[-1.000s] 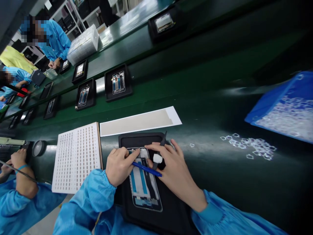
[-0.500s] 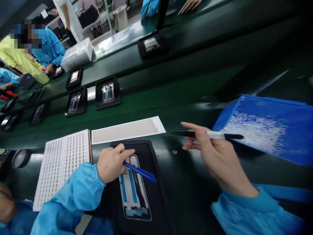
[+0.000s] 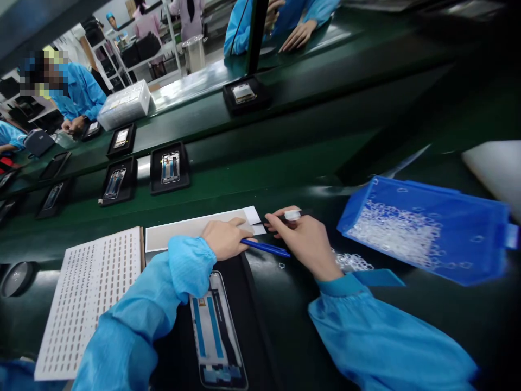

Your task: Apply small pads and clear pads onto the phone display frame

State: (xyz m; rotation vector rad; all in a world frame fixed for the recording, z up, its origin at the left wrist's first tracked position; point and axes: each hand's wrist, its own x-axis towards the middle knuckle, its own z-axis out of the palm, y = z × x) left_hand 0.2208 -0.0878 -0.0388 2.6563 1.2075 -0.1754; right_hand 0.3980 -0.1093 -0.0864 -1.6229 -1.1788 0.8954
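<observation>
My left hand (image 3: 226,239) rests on the right part of a white-edged beige strip sheet (image 3: 171,231), a finger stretched along it. A slim blue pen-like tool (image 3: 271,250) is held in that hand, pointing right. Fingers of my right hand (image 3: 305,239) are closed around tweezers (image 3: 292,215) with a white-wrapped middle; their dark tip meets the sheet's right end. Below my left hand, a phone frame (image 3: 215,331) with two blue strips lies in a black tray (image 3: 258,326), partly covered by my sleeve.
Right of my hand, a blue bin (image 3: 468,217) holds many small clear rings, with a loose ring pile (image 3: 354,262) beside it. A white perforated-looking sheet (image 3: 93,298) lies left. Trays with phone frames (image 3: 170,165) line the bench beyond. Co-workers sit across, one person's hand (image 3: 299,35) on the far ledge.
My left hand has moved from above the phone frame onto the strip sheet, keeping the blue tool. My right hand has come left, bringing the tweezers to the sheet's right end.
</observation>
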